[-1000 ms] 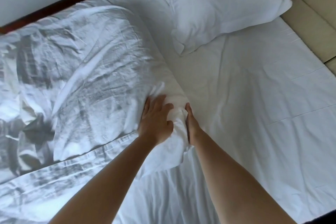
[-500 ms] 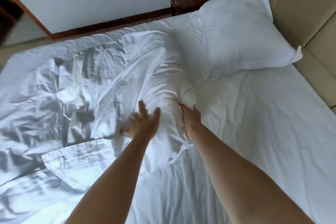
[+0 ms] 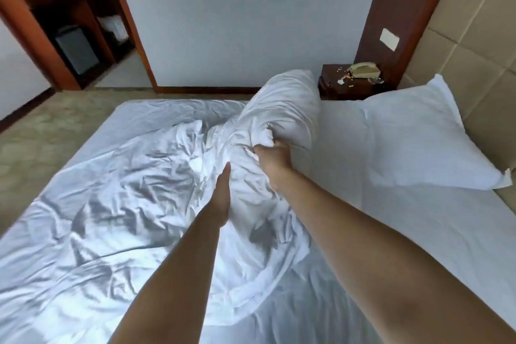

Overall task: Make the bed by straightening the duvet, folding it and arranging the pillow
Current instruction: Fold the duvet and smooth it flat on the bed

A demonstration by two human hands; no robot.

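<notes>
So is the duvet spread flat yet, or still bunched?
Still bunched: the duvet lies crumpled across the bed, one end lifted in a wad gripped by the right hand, the left hand against it.

A pale wall fills the upper middle of the frame, edged below by a dark wooden skirting board. At upper left a wood-framed doorway opens onto dark shelving. Beige patterned carpet covers the floor at left. At upper right stands a dark wooden nightstand carrying a cream telephone, beside a wooden panel bearing a white switch plate and a padded beige headboard.
</notes>
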